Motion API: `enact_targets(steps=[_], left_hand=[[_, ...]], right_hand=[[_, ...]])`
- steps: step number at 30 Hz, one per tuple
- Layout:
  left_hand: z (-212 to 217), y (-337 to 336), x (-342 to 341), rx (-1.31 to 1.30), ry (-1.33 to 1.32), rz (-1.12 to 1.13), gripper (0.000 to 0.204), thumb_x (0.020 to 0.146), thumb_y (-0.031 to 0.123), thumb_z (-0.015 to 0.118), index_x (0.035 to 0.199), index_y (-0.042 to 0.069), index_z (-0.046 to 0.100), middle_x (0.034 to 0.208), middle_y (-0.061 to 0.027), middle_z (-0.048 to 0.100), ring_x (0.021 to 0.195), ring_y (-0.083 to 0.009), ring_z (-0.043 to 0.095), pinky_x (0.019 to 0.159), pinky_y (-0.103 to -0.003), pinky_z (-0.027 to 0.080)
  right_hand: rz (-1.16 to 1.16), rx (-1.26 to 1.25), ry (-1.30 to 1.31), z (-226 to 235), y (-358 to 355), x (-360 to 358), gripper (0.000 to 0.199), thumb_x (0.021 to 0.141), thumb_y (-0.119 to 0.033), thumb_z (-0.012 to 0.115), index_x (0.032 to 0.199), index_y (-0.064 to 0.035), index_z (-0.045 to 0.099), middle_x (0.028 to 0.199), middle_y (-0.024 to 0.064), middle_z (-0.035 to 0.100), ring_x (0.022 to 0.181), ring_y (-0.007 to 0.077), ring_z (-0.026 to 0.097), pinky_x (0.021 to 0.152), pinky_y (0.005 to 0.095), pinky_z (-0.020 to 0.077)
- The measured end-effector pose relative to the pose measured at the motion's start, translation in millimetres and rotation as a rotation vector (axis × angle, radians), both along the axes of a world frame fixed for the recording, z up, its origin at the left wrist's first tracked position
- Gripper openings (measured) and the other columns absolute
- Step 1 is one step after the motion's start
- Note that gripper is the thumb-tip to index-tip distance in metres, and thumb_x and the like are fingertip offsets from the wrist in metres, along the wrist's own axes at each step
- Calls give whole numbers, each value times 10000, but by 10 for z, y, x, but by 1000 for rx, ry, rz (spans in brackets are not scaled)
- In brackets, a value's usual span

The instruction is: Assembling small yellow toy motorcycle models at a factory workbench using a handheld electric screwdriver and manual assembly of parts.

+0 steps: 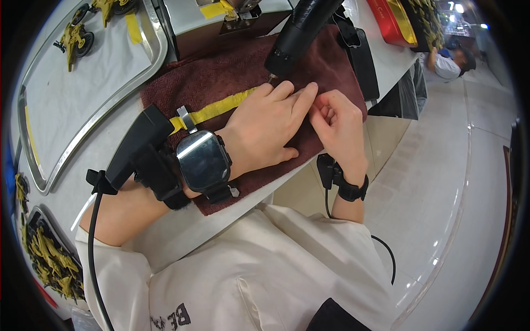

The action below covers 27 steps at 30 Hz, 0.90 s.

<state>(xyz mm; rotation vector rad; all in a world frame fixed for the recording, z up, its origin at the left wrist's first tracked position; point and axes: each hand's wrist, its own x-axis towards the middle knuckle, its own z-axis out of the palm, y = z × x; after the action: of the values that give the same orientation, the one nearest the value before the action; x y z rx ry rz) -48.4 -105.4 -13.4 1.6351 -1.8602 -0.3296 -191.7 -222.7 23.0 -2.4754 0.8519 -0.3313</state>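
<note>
My left hand (262, 124) lies palm down over a dark red towel (326, 66), close to the tip of a black cylindrical power screwdriver (295, 41). Its middle fingers bend down with their tips hidden; the index finger reaches toward my right hand, and the thumb stands apart. Whatever lies under the fingers is out of sight. My right hand (339, 124) is closed with thumb and index finger together beside the left fingertips; anything between them is too small to make out. A yellow strip (221, 107) runs across the towel from the left wrist to the left hand.
A metal-rimmed tray (88, 132) at left carries yellow-and-black toy motorcycles (72, 41). More yellow parts fill a tray (52, 254) at lower left. A red and gold box (393, 22) stands far right, near a black bag (400, 94). Another person (450, 63) is in the background.
</note>
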Motion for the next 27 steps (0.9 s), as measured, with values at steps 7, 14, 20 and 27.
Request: enact_targets(steps=[7,14,20,27], left_hand=[[-13,-36,-18,-11,1,7,1031,643,336,853,1435,-50,317,1058,-93,603,1083,-254,513,866,-359,436],[-6,-45,-22,1,-25,13,1035,640,342,856,1423,-68,318,1003,-82,630,1086,-247,514,869,-355,432],[30,-30,-12,37,-48,13,1042,641,350,858,1423,-70,313,1017,-62,639,1098,-243,509,876,-357,432],[-12,4,6,35,-17,-15,1026,656,353,853,1424,-65,315,1068,-75,625,1127,-258,497,891,-363,427]], right_hand=[[116,-141,-72,-86,-29,-71,103,779,1,688,824,-27,600,731,67,552,534,186,564,499,302,469],[194,-188,-144,-149,-22,-84,158,717,54,685,808,-29,585,738,58,545,536,183,566,493,297,468],[234,-217,-170,-153,-45,-107,181,700,33,709,814,-39,587,749,50,553,562,176,569,497,292,467],[44,-163,-4,36,-18,20,212,710,-103,775,819,-57,598,768,42,594,607,184,587,535,315,467]])
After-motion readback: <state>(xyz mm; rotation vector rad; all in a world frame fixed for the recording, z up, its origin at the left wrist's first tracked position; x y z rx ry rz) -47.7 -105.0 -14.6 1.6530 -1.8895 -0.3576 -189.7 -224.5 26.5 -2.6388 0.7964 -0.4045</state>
